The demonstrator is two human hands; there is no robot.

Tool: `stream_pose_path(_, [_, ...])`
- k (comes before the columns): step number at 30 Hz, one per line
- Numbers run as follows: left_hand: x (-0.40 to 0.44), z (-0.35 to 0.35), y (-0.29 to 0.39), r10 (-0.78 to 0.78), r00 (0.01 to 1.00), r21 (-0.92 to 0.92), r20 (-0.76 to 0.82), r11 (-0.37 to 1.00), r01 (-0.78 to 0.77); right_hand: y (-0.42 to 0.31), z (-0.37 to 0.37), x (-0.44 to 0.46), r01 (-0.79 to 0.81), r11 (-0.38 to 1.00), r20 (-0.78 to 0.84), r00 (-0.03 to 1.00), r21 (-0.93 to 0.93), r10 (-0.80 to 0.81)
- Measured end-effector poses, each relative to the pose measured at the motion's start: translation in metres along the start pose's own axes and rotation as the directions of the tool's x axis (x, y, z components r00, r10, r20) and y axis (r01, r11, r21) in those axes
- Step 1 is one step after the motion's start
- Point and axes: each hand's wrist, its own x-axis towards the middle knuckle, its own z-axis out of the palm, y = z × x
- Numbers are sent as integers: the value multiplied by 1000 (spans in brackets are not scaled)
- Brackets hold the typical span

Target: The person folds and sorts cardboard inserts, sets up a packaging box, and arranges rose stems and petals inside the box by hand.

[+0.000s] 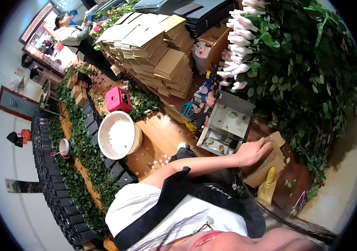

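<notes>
- Left hand (251, 153): bare, fingers curled, pinching the folded cardboard (259, 175) at its four o'clock.
- Right hand (266, 188): yellow-gloved, at five o'clock, touching the cardboard; cannot tell whether it grips.
- Metal tray (239, 124): eleven o'clock, leaves inside.
- Leafy stems (308, 75): one o'clock.
- Scissors (187, 109): ten o'clock.

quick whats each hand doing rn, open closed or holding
Left hand: closed, at the cardboard; whether holding it can't be told.
Right hand: yellow-gloved, against the cardboard; open or closed can't be told.
</notes>
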Motion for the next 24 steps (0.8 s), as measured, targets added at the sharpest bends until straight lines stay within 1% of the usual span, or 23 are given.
stream_pose_path(1, [-7,-5,1,11,1000,-34,-8,999,-11,-3,8,-1,-1,1000,0,1000,-4,1])
stream_pose_path(3, [-10,-13,-5,29,998,-32,-58,999,-31,-10,29,-1,-8,1000,12,1000,-3,8])
stream_pose_path(4, [-9,-22,-15,84,992,-35,-97,996,-88,-15,42,-1,-13,1000,24,1000,-3,13])
stream_pose_path(5, [-10,-36,-20,132,981,-40,-141,989,-139,-22,59,2,-24,1000,47,999,-1,24])
stream_pose_path(6, [-14,-48,-25,123,960,-66,-251,987,-144,-28,76,3,-38,999,66,997,-1,38])
stream_pose_path(7, [-17,-68,-40,186,938,-113,-291,967,-227,-35,95,5,-53,999,91,994,2,53])
stream_pose_path(8, [-28,-108,-35,90,978,-176,-187,977,-123,-41,115,8,-71,997,114,991,5,70])
stream_pose_path(9, [-28,-113,-78,181,939,-190,-293,951,-243,-48,137,13,-93,996,142,986,11,90])
stream_pose_path(10, [-42,-131,-92,76,915,-306,-397,929,-210,-54,160,18,-118,993,174,978,18,113])
stream_pose_path(11, [-61,-163,-95,103,857,-274,-504,923,-272,-60,186,27,-151,988,208,968,21,143])
stream_pose_path(12, [-78,-192,-99,119,815,-236,-567,925,-299,-65,214,38,-189,982,246,953,24,177])
stream_pose_path(13, [-89,-213,-109,99,777,-248,-621,916,-316,-69,244,52,-234,972,285,933,19,219])
stream_pose_path(14, [-99,-229,-123,93,755,-219,-649,928,-303,-71,275,69,-288,958,319,909,19,267])
stream_pose_path(15, [-102,-247,-127,132,699,-121,-703,946,-300,-69,302,92,-351,936,375,870,19,319])
stream_pose_path(16, [-102,-259,-138,195,673,-20,-714,954,-298,-68,328,116,-335,936,373,859,-111,352])
stream_pose_path(17, [-101,-271,-150,260,644,84,-719,953,-291,-64,354,135,-270,958,464,840,-96,283])
stream_pose_path(18, [-96,-286,-158,356,616,206,-703,930,-303,-65,365,158,-305,911,543,733,-276,410])
stream_pose_path(19, [-89,-298,-164,447,589,320,-673,894,-314,-46,372,183,-226,942,547,769,-248,329])
stream_pose_path(20, [-81,-308,-170,486,568,349,-665,874,-340,-27,379,209,-144,964,548,800,-222,246])
stream_pose_path(21, [-71,-318,-175,508,569,352,-647,861,-368,-21,380,223,434,744,697,714,-509,61])
stream_pose_path(22, [-62,-325,-181,478,633,298,-609,878,-375,-19,385,222,830,191,848,529,-524,27])
stream_pose_path(23, [-53,-333,-186,451,689,247,-567,891,-380,-18,389,221,819,190,836,548,-541,20])
stream_pose_path(24, [-49,-342,-187,430,730,294,-531,902,-317,-28,403,207,745,341,807,584,-573,80])
